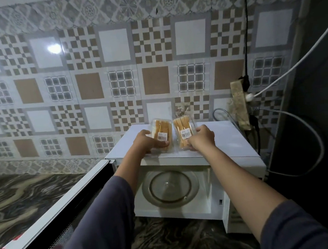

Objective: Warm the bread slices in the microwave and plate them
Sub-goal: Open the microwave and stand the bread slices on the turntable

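Two clear plastic packs of bread slices lie side by side on top of the white microwave (226,138). My left hand (148,142) grips the left bread pack (162,131) from its left side. My right hand (202,138) holds the right bread pack (183,131) at its near right corner. Both packs carry a barcode label. The microwave's door (54,215) is swung open to the left, and the glass turntable (170,186) inside is bare. No plate is in view.
A dark marbled counter (23,198) runs left of the microwave and under it. A patterned tile wall stands behind. At the right, a power strip (240,105) hangs with a white cable (293,69) and grey cords looping beside a dark wall.
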A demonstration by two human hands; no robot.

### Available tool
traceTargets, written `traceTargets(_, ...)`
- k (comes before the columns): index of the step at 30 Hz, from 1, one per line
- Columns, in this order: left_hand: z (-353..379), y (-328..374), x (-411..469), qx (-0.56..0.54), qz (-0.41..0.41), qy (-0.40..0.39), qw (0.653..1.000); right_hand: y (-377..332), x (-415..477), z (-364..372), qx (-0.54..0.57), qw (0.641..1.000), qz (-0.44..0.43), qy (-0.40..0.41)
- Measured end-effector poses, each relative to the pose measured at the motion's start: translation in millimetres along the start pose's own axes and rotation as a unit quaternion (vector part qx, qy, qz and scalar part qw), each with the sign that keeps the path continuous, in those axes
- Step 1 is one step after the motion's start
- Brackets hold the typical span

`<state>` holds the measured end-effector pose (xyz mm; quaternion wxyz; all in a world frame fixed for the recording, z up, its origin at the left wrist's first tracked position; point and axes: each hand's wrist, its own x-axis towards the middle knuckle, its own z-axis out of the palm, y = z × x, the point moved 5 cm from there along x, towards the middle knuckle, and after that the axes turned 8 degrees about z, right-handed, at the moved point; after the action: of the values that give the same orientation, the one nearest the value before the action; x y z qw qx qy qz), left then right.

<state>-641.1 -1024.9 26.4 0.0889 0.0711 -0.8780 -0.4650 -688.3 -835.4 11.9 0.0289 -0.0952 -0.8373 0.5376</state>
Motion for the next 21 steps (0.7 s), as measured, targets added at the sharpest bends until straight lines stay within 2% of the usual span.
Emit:
traceTargets(7, 2, -2, -22, -0.143, 0.032, -0.019, 0.989, 8, -18, -3, 0.107, 0.992, 0.015, -0.064)
traceTargets(11, 2, -11, -36, -0.212, 0.027, -0.03, 0.976, 15, -41, -7, 0.216, 0.965, 0.055, -0.138)
traceTargets(16, -1, -26, -72, -0.265, 0.057, -0.001, 0.963, 29, -88, -20, 0.241, 0.964, 0.016, -0.116)
traceTargets(21, 2, -52, -123, -0.358, 0.085, -0.006, 0.93, 53, -149, -30, 0.29, 0.953, -0.026, -0.082)
